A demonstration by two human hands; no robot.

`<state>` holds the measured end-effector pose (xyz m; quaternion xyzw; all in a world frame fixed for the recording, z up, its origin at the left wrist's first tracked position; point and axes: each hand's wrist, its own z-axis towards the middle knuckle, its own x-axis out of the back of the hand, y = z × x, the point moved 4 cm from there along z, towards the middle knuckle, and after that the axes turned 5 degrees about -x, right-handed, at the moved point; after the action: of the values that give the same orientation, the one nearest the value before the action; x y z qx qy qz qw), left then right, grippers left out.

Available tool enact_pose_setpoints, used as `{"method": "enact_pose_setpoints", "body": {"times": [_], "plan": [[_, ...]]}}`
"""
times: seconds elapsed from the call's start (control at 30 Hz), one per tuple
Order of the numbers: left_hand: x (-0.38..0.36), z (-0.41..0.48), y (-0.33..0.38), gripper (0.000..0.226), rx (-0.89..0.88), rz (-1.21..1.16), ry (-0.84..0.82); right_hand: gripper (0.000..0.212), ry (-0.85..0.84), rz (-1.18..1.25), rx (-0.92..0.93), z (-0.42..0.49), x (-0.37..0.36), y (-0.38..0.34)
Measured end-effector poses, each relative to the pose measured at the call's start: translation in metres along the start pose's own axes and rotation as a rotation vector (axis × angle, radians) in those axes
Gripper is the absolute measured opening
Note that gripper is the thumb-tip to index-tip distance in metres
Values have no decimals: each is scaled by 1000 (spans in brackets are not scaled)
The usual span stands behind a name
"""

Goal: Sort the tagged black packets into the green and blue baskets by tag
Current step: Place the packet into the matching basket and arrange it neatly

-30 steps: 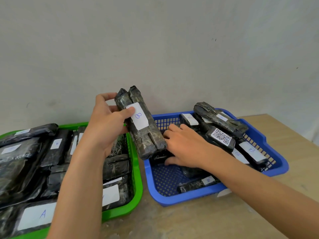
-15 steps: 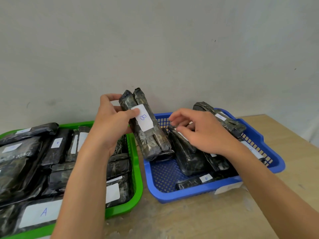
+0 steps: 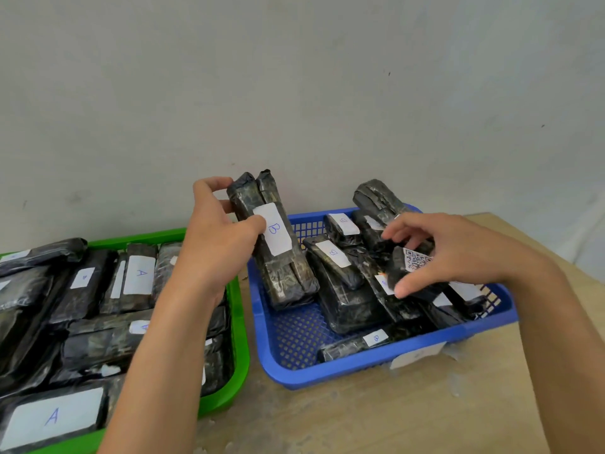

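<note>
A person's left hand [image 3: 222, 247] grips a B-tagged packet [image 3: 278, 263] tilted over the left end of the blue basket [image 3: 327, 371], while the right hand [image 3: 458, 253] pinches a QR-labelled packet [image 3: 411, 268] inside, seemingly clearing room to lay it down.

Black packets [image 3: 281, 257] bear white tags; one basket green [image 3: 240, 322], one blue [image 3: 360, 365].

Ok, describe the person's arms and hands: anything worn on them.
The left hand and right hand are bare: no gloves, rings or watch visible. Both forearms are uncovered to the frame's edge, with no sleeves in view.
</note>
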<state>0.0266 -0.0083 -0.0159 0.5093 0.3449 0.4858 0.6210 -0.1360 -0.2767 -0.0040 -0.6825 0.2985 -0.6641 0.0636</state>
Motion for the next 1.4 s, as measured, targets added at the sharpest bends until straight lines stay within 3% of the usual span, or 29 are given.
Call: {"method": "enact_pose_setpoints", "body": {"times": [0.13, 0.27, 0.4, 0.53, 0.7, 0.83, 1.07, 1.2, 1.4], "plan": [[-6, -2, 0, 57, -12, 10, -5, 75, -45, -58, -15, -2, 0, 2], [-3, -2, 3, 59, -31, -9, 49, 57, 200, 74, 51, -4, 16, -4], [25, 4, 11, 60, -51, -56, 175, 55, 345, 289, 43, -1, 12, -17], [39, 6, 12, 58, -27, -107, 204, 53, 278, 314, 164, 4, -10, -34], [36, 8, 9, 58, -19, -127, 179, 81, -78, 446, 338, 5, -43, -58], [35, 9, 8, 58, -12, -141, 178, 54, 0, 281, 400, 11, -61, -67], [45, 9, 12, 58, 0, -162, 204, 53, -97, 249, 390, 12, -81, -74], [45, 8, 13, 55, 2, -166, 212, 45, 60, -114, 374, 14, -94, -83], [42, 9, 11, 55, 2, -166, 202, 41, 82, -459, 370, 20, -116, -91]]}}
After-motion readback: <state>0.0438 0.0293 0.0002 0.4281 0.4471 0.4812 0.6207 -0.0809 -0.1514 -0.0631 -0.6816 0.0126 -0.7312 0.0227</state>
